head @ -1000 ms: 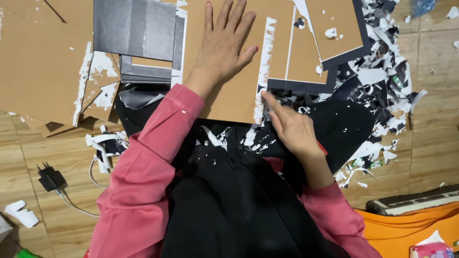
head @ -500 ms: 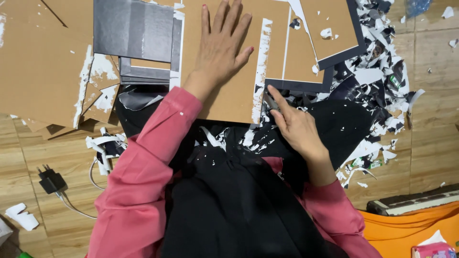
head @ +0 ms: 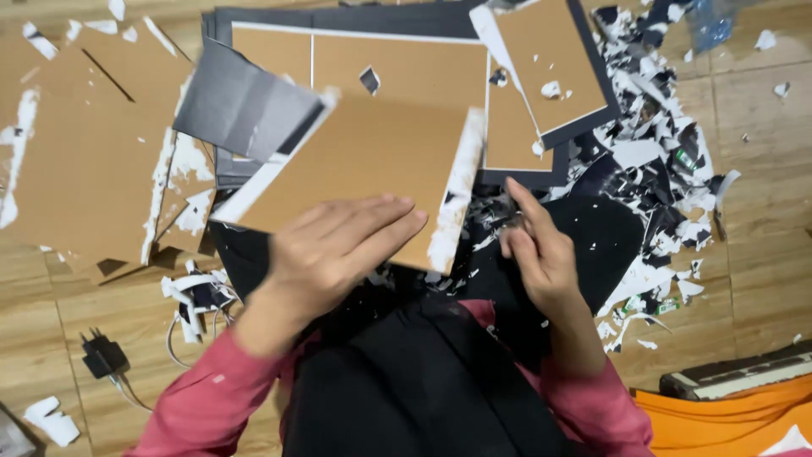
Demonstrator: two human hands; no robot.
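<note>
My left hand [head: 338,245] grips the near edge of a brown cardboard sheet [head: 372,161] and holds it lifted and tilted above my lap. A torn white paper strip [head: 457,190] runs down the sheet's right edge. My right hand [head: 537,250] hovers just right of that edge without touching the sheet. Its index finger points up and the other fingers curl in, pinching a small grey piece [head: 510,223] that I cannot identify. Pink sleeves cover both arms, and black cloth [head: 423,381] lies over my lap.
Black-edged brown boards [head: 397,59] lie behind the sheet, a grey folded sheet [head: 245,106] to the left, and a big brown board [head: 76,161] far left. Torn black-and-white scraps [head: 660,169] litter the right. A black charger plug [head: 101,355] and orange cloth [head: 727,423] sit nearby.
My left hand was pressed flat on the sheet; now it has picked the sheet up and tilted it toward me. My right hand has come away from the white strip.
</note>
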